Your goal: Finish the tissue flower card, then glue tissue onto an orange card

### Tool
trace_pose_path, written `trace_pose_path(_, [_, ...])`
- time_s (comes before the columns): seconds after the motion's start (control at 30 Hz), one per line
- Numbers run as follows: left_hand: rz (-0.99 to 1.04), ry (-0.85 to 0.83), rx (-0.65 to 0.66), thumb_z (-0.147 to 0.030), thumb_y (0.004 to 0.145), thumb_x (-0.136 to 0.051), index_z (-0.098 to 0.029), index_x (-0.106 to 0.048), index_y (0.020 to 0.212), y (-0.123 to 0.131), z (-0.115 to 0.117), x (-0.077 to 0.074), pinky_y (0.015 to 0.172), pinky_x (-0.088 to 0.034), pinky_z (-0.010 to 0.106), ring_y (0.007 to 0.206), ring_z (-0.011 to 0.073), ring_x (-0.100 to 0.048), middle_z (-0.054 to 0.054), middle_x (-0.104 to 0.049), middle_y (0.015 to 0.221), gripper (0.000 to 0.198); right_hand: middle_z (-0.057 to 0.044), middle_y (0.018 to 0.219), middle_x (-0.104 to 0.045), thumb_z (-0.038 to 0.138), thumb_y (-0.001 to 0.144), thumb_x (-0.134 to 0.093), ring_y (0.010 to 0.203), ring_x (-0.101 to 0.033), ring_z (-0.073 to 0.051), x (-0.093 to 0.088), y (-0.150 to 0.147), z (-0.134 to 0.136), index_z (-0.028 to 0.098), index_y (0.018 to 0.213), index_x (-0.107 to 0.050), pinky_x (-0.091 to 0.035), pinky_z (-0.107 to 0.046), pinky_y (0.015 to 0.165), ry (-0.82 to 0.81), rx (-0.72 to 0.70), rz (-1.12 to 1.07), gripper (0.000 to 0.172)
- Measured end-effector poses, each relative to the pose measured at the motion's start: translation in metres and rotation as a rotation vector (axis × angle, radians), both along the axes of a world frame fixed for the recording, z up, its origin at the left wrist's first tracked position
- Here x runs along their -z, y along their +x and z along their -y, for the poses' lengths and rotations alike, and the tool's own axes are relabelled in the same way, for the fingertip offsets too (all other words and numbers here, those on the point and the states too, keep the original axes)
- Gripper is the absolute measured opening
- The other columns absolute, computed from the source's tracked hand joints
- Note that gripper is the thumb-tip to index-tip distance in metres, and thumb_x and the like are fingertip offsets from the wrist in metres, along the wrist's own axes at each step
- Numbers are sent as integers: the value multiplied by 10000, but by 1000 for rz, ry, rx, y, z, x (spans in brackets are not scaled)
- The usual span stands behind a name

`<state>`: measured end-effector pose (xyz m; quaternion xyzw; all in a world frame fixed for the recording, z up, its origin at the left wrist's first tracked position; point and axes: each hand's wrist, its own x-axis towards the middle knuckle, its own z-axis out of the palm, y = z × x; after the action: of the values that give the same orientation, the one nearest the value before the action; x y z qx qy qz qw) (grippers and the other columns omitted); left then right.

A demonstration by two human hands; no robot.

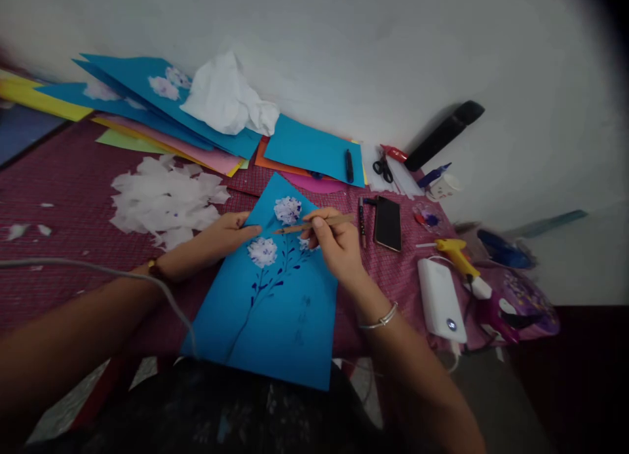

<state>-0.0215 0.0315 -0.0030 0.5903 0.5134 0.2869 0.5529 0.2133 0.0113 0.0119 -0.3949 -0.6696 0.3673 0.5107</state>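
A blue paper sheet (pixel 275 316) lies in front of me with painted dark blue stems and white tissue flowers (pixel 262 251) stuck on it. My left hand (pixel 230 234) rests flat on the sheet's left edge, fingers stretched out, pinning it down. My right hand (pixel 334 241) is closed on a thin wooden paintbrush (pixel 314 226), whose tip points left between the upper flower (pixel 287 209) and the lower one. A bangle sits on my right wrist.
A pile of torn white tissue (pixel 164 202) lies left of the sheet. Coloured paper sheets (pixel 162 123) and crumpled tissue (pixel 226 100) lie behind. To the right are a phone (pixel 388 223), scissors (pixel 382 168), a yellow glue gun (pixel 457 254) and a white power bank (pixel 439 300).
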Motion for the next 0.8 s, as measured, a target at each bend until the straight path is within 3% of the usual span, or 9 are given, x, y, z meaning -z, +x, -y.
trace_pose_path(0.17, [98, -165, -84, -468, 789, -697, -203, -652, 926, -4, -2, -1, 515, -533, 288, 577, 181, -634, 14, -692, 732, 302, -31, 947, -783, 393, 1013, -511, 563, -643, -125, 16, 2, 8, 257, 1119, -693, -555, -308, 570, -7, -24, -114, 251])
trace_pose_path(0.27, [63, -135, -193, -462, 780, -712, -201, -658, 930, -4, 1, -4, 499, -528, 277, 578, 181, -627, 4, -681, 722, 306, -32, 909, -782, 355, 1008, -525, 552, -644, -124, 18, -1, 18, 248, 1085, -690, -551, -296, 541, -65, -5, -185, 211])
trace_pose_path(0.43, [101, -95, -376, -482, 854, -626, -197, -634, 1097, -1, 4, -10, 606, -569, 309, 709, 209, -653, 38, -720, 883, 375, 3, 744, -724, 301, 970, -592, 501, -609, -111, 16, -8, 22, 235, 927, -679, -500, -239, 457, -111, 40, -302, 117])
trace_pose_path(0.63, [-7, -26, -88, -533, 869, -573, -209, -547, 782, -5, -1, -16, 563, -485, 283, 638, 169, -534, -5, -576, 719, 336, -17, 731, -749, 345, 998, -527, 504, -637, -144, 25, -5, 15, 254, 988, -706, -511, -265, 456, -247, 8, -374, 202])
trace_pose_path(0.8, [-97, 47, -14, -541, 908, -468, -226, -426, 674, -6, -3, -9, 494, -380, 265, 558, 139, -416, -33, -426, 625, 395, -45, 784, -773, 425, 1013, -474, 533, -658, -167, 24, 2, 12, 243, 1041, -700, -544, -317, 513, -227, 21, -227, 291])
